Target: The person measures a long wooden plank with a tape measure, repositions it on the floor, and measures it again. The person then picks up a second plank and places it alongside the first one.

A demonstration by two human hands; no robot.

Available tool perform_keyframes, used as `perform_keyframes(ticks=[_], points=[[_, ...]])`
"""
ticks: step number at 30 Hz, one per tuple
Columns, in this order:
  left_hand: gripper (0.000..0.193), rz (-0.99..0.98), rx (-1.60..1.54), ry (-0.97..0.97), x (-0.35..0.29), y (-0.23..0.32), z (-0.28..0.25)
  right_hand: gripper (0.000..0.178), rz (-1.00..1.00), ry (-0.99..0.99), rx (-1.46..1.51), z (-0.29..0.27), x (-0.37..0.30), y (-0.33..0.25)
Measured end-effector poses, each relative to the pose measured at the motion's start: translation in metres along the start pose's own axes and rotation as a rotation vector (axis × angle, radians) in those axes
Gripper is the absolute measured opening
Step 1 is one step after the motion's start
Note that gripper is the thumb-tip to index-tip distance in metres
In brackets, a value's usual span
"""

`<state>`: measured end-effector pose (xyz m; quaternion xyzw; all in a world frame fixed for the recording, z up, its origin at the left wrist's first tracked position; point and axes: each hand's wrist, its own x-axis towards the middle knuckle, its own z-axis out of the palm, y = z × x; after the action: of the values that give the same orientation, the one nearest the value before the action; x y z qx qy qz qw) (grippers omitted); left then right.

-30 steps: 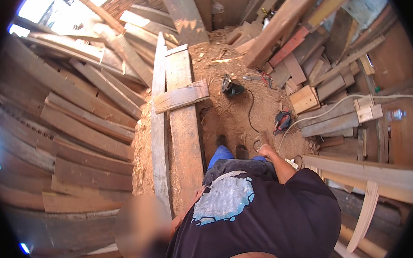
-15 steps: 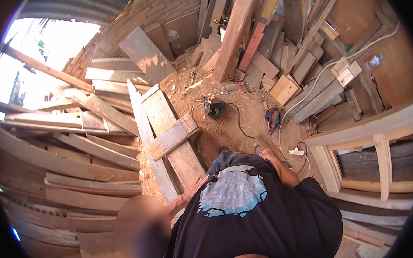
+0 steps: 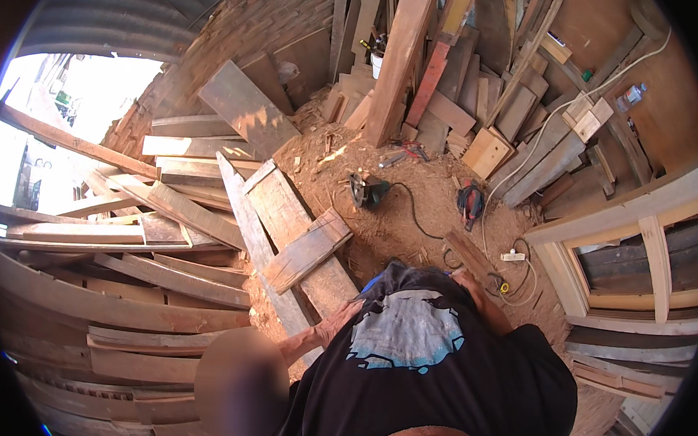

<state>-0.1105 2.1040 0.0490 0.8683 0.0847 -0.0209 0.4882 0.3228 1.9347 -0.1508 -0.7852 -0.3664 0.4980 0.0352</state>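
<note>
My left hand [image 3: 337,322] lies flat beside the near end of a wide plank [image 3: 280,201], its fingers stretched out at the edge of my black shirt [image 3: 506,384]. A short board [image 3: 309,250] crosses over that plank and the narrower grey plank [image 3: 250,217] alongside. My right hand [image 3: 462,279] is low by the near side of a short brown wood piece [image 3: 470,254]. Its fingers are mostly hidden, so whether it grips that piece does not show. Ahead on the sawdust sits a dark corded power tool [image 3: 369,190].
Stacked lumber [image 3: 170,311] fills the left side. A wooden post [image 3: 400,71] stands at the back among leaning boards. A red-and-black coiled cable [image 3: 470,202], a white power strip [image 3: 513,257] and loose cords lie on the right. A wooden frame [image 3: 651,257] stands at far right.
The view has shifted slightly, so most things sit a little farther right. My right hand has drawn slightly nearer to me, and more of the brown wood piece shows.
</note>
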Motion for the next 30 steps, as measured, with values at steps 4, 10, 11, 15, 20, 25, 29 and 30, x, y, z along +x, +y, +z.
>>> perform_keyframes(ticks=[4, 10, 11, 15, 20, 25, 29, 30], points=[[0.12, -0.009, -0.052, 0.024, -0.006, 0.003, 0.003, 0.043, -0.075, -0.009, -0.07, 0.008, 0.017, 0.0], [0.119, -0.064, -0.033, 0.022, -0.021, -0.018, 0.029, 0.041, -0.217, -0.007, -0.042, 0.016, 0.024, 0.003], [0.119, -0.066, -0.051, 0.026, -0.023, -0.018, 0.03, 0.039, -0.17, -0.002, -0.063, 0.017, 0.027, 0.001], [0.119, -0.048, -0.074, 0.046, -0.022, -0.013, 0.028, 0.041, -0.191, 0.024, -0.024, 0.012, 0.022, -0.002], [0.119, -0.035, -0.058, 0.047, -0.023, -0.011, 0.029, 0.041, -0.158, 0.032, -0.068, 0.0, 0.002, -0.021], [0.119, -0.005, -0.052, 0.024, -0.02, -0.01, 0.025, 0.041, -0.296, 0.07, -0.251, 0.024, 0.02, 0.012], [0.119, 0.007, -0.046, 0.021, -0.022, -0.009, 0.025, 0.04, -0.332, 0.11, -0.21, 0.029, 0.02, 0.02], [0.119, 0.011, -0.044, 0.017, -0.022, -0.009, 0.025, 0.04, -0.312, 0.115, -0.185, 0.032, 0.02, 0.022]])
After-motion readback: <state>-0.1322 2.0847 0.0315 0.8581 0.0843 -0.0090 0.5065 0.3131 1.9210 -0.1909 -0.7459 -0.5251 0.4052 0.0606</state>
